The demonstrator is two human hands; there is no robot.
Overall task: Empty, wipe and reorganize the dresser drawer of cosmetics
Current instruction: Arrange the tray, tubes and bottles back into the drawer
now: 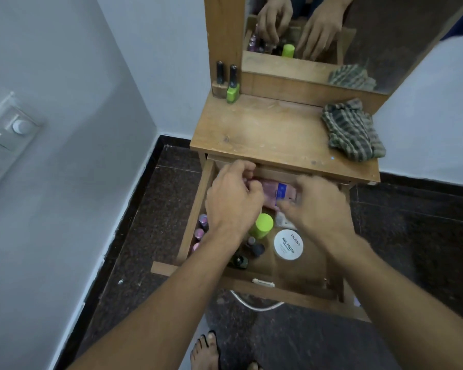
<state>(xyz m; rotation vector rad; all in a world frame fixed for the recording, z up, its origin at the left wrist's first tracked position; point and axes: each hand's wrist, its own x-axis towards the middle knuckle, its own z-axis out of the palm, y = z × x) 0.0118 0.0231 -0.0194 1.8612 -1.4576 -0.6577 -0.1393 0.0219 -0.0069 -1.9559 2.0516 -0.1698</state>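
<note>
The wooden dresser drawer (195, 209) is pulled out below the dresser top (265, 129). Both hands reach into its back part. My left hand (231, 201) and my right hand (313, 204) curl around a pink box with a blue label (278, 192) from either side. Nearer the front lie a lime-green capped bottle (262, 225), a white round nail polish remover tub (288, 244), several pink-capped small bottles (199, 232) along the left wall and dark small bottles (241, 260). A striped cloth (353, 130) sits crumpled on the top's right side.
Two nail polish bottles, one brown (220, 84), one green (233, 89), stand at the top's back left by the mirror (318, 36). Light walls close in on both sides; a switch panel (6, 145) is on the left wall. My sandalled foot (206, 351) stands on the dark floor.
</note>
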